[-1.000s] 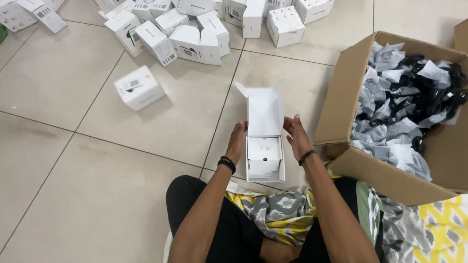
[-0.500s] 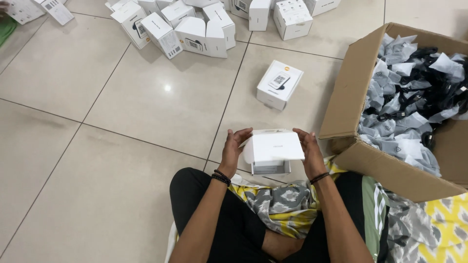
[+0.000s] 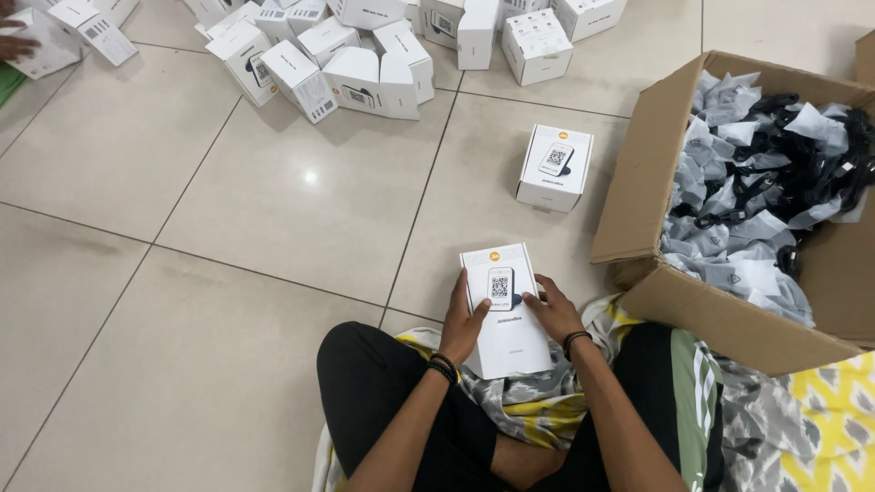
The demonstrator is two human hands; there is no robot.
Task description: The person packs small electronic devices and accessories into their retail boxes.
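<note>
Box in hand: a small white cardboard carton with a printed device picture on its top face (image 3: 504, 310), lid down and flat, resting at the person's crossed legs on the edge of a patterned grey-and-yellow cloth (image 3: 538, 415), partly over the pale tiled floor (image 3: 228, 264).
Step in hand: by the look of it, the carton is being closed; the top flap lies flush and both hands sit on it, as if pressing it down.
Next move calls for: judging from this, the flap needs to be seated all round before the carton can be let go; a light, even press at both sides would do it.
Left hand (image 3: 463, 321): laid against the carton's left edge, fingers loosely curled, thumb on the top face; dark bands at the wrist.
Right hand (image 3: 552, 310): flat on the carton's right side, fingers spread over the top face; not gripping, only pressing or steadying.
Nearby: one matching closed white carton (image 3: 554, 168) stands alone on the floor, well apart from the hands.
Right side: a large open brown cardboard box (image 3: 729, 314) filled with black cables in clear bags (image 3: 766, 182), just beside the person's right knee.
Far edge: a heap of similar white cartons (image 3: 365, 55) scattered on the tiles; another person's hand (image 3: 16, 44) shows at the top left corner.
</note>
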